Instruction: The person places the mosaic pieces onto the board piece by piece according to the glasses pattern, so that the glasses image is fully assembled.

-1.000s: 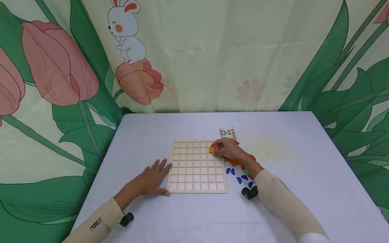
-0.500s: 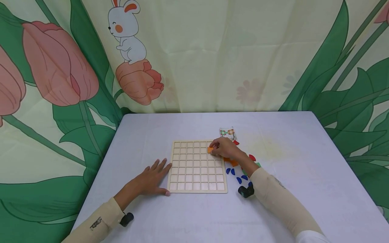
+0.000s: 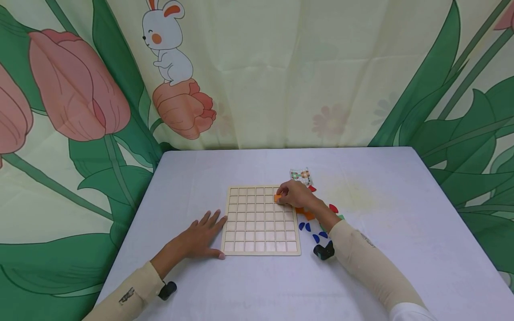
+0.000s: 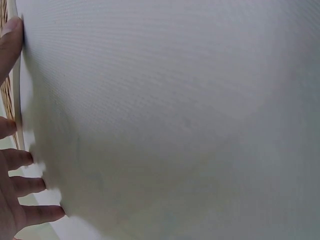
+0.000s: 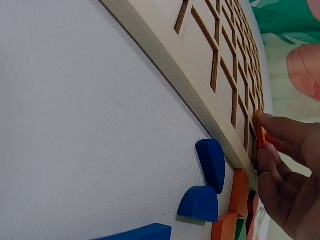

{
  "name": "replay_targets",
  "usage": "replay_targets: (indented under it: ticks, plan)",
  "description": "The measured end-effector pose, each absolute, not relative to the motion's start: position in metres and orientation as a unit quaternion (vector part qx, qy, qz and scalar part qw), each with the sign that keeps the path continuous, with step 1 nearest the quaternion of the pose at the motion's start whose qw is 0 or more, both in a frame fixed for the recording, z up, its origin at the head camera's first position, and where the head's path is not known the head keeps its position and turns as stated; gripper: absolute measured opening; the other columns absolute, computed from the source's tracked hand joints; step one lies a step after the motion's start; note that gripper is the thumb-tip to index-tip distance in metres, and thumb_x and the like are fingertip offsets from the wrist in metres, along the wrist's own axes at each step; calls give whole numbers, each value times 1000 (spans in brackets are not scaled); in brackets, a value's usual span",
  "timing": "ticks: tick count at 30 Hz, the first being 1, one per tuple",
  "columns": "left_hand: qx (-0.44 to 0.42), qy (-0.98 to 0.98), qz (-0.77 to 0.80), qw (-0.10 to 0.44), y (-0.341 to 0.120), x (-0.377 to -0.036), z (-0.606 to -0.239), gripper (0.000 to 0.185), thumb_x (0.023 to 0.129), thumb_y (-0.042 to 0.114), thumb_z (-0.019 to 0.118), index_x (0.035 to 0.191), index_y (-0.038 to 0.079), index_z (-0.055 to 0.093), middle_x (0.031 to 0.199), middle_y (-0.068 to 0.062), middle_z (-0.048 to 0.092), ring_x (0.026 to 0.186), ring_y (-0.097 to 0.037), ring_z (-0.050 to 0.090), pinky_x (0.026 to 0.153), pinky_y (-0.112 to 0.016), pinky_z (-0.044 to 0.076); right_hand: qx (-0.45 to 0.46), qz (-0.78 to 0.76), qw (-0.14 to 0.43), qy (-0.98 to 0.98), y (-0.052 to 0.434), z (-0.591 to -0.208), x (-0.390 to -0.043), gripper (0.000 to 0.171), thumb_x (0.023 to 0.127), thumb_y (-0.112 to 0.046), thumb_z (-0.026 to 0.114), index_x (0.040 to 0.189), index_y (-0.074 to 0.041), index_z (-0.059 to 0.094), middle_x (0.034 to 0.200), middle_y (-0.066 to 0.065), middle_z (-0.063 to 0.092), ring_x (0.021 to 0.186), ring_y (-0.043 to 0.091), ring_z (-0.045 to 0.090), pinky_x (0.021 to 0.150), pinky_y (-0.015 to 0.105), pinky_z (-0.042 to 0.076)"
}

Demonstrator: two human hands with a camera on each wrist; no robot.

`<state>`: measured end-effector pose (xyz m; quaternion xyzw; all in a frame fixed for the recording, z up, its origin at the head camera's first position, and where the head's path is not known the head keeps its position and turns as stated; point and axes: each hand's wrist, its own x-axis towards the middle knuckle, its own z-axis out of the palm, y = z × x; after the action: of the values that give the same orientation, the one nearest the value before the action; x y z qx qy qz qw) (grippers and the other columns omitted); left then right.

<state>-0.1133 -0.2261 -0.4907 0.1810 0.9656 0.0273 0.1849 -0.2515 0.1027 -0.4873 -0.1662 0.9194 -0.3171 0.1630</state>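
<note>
A pale wooden grid board (image 3: 260,226) with square cells lies flat on the table. My right hand (image 3: 296,195) pinches an orange square tile (image 3: 276,198) over a cell in the board's upper right part; the right wrist view shows the same tile (image 5: 261,131) between thumb and fingers, at the grid. Whether it sits fully in the cell is hidden. On the board's left side my left hand (image 3: 202,236) lies with spread, straight fingers, thumb and fingertips touching the edge. The left wrist view catches these fingers (image 4: 30,186) along the board's rim.
Right of the board lie several blue half-round pieces (image 5: 200,202), orange tiles (image 5: 240,192), a red piece (image 3: 333,208) and a green piece (image 3: 341,217). A small printed packet (image 3: 301,176) lies behind the board's right corner. A printed curtain (image 3: 273,89) hangs behind the table.
My right hand has shifted slightly left with the orange tile, then nearly stopped over the same area of the board. My left hand has stayed in place.
</note>
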Motion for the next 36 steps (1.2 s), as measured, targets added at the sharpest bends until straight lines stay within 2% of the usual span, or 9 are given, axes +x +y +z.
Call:
replay_targets:
  ticks: [14, 20, 24, 27, 30, 33, 36]
  plan:
    - [182, 966, 25, 184, -226, -113, -492, 112, 75, 75, 70, 160, 19, 25, 168, -14, 17, 153, -43, 17, 112, -67, 31, -154, -304, 146, 929, 96, -486, -246, 20, 86, -23, 81, 101, -11, 77, 81, 1, 67, 74, 17, 56, 67, 28, 44]
    - [180, 966, 26, 182, -226, -113, -494, 112, 74, 75, 71, 160, 19, 26, 168, -13, 17, 153, -43, 17, 112, -67, 31, -171, -324, 141, 920, 102, -488, -246, 24, 87, -25, 80, 105, -10, 75, 81, 0, 68, 74, 15, 58, 67, 27, 47]
    - [181, 967, 24, 178, -226, -113, -494, 112, 74, 75, 71, 160, 19, 26, 168, -14, 18, 153, -43, 18, 112, -67, 31, -205, -367, 143, 896, 116, -491, -251, 25, 93, -25, 73, 112, -8, 74, 93, 2, 71, 80, 16, 61, 68, 29, 51]
    - [183, 967, 24, 176, -226, -112, -493, 112, 74, 74, 72, 160, 18, 27, 168, -14, 18, 153, -44, 18, 111, -67, 32, -221, -389, 141, 883, 128, -492, -255, 25, 97, -25, 67, 115, -9, 73, 103, 3, 71, 87, 15, 63, 74, 30, 53]
    - [183, 967, 24, 178, -226, -112, -492, 112, 74, 74, 71, 160, 18, 26, 168, -14, 18, 153, -44, 18, 112, -67, 32, -211, -399, 130, 883, 140, -492, -256, 26, 99, -26, 65, 116, -9, 73, 106, 5, 71, 87, 16, 63, 76, 29, 54]
    - [184, 966, 22, 179, -225, -112, -491, 112, 74, 74, 71, 160, 18, 26, 168, -14, 18, 153, -44, 18, 112, -67, 32, -185, -417, 118, 882, 153, -491, -257, 27, 99, -26, 65, 118, -9, 73, 108, 9, 70, 81, 20, 64, 72, 30, 55]
    - [184, 966, 22, 179, -225, -112, -491, 113, 74, 74, 71, 160, 17, 25, 168, -14, 18, 153, -44, 18, 111, -68, 32, -151, -421, 102, 888, 163, -490, -258, 29, 99, -29, 64, 119, -10, 72, 112, 10, 70, 87, 23, 64, 77, 30, 55]
